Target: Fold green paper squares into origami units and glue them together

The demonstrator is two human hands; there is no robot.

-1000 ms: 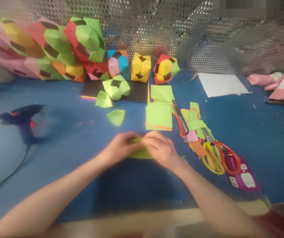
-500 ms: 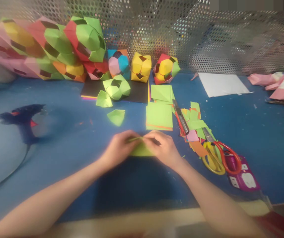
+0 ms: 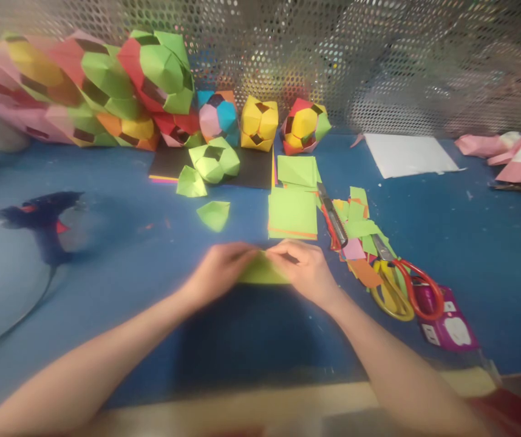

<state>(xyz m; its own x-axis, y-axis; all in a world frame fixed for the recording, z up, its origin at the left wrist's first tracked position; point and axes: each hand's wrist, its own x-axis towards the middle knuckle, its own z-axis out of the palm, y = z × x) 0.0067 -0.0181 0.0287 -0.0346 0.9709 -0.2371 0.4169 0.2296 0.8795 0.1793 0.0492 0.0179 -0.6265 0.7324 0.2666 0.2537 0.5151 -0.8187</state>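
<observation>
In the head view, your left hand (image 3: 219, 267) and right hand (image 3: 303, 267) pinch the upper edge of a thin yellow-green paper sheet (image 3: 264, 273) between them, low in the middle of the smooth blue tabletop (image 3: 137, 303); your left fingertips are blurred. Just beyond lies a flat stack of square green paper (image 3: 292, 213). Right of your hand spread cut multicoloured paper scraps (image 3: 363, 273) and metal scissors with yellow and red loop handles (image 3: 401, 267). Blue surface stretches leftward to a dark-blue plastic glue gun (image 3: 44, 224); the pale front edge (image 3: 242, 408) crosses below your forearms.
</observation>
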